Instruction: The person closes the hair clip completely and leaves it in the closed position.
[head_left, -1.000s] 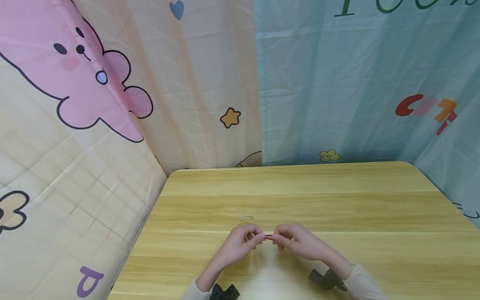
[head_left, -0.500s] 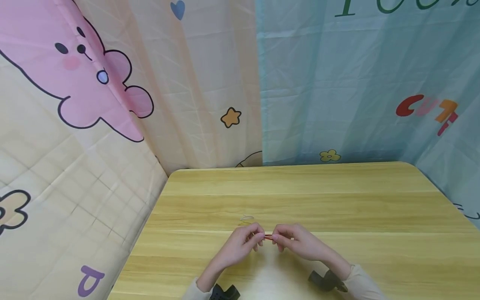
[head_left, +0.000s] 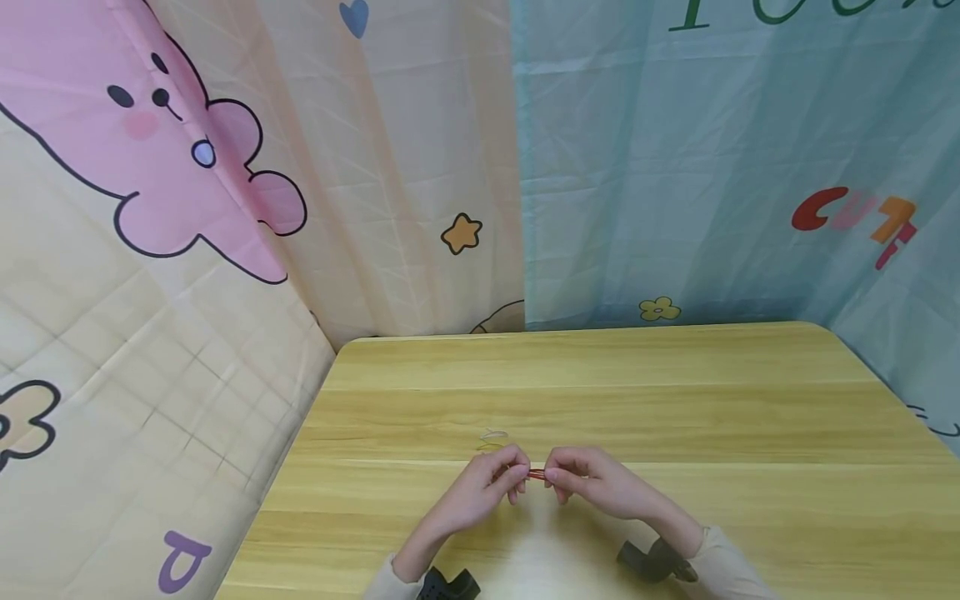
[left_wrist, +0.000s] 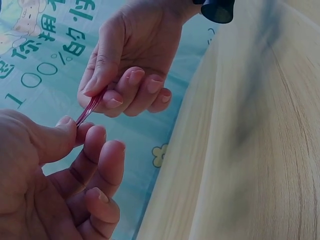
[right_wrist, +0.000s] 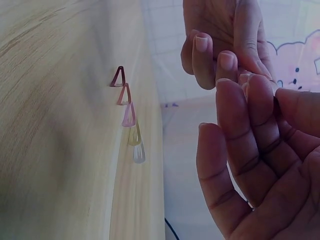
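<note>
Between my two hands is a slim red hair clip (head_left: 536,474), held above the table by its ends. My left hand (head_left: 480,487) pinches one end with thumb and forefinger, and my right hand (head_left: 600,483) pinches the other end. In the left wrist view the clip (left_wrist: 90,107) shows as narrow red strips running between the two thumbs. The right wrist view has the clip hidden behind my fingers. Several snap hair clips lie in a row on the table there: dark red (right_wrist: 114,80), orange-red, pink (right_wrist: 129,117), yellow (right_wrist: 134,137) and white (right_wrist: 139,155).
The wooden table (head_left: 675,400) spreads around and beyond my hands. Printed curtains (head_left: 405,167) hang along its back and sides. Each wrist carries a dark camera mount (head_left: 656,560). In the right wrist view a dark cable (right_wrist: 171,228) shows beyond the table edge.
My left hand's fingers have shifted slightly around the clip's end. Both hands otherwise stay in nearly the same place.
</note>
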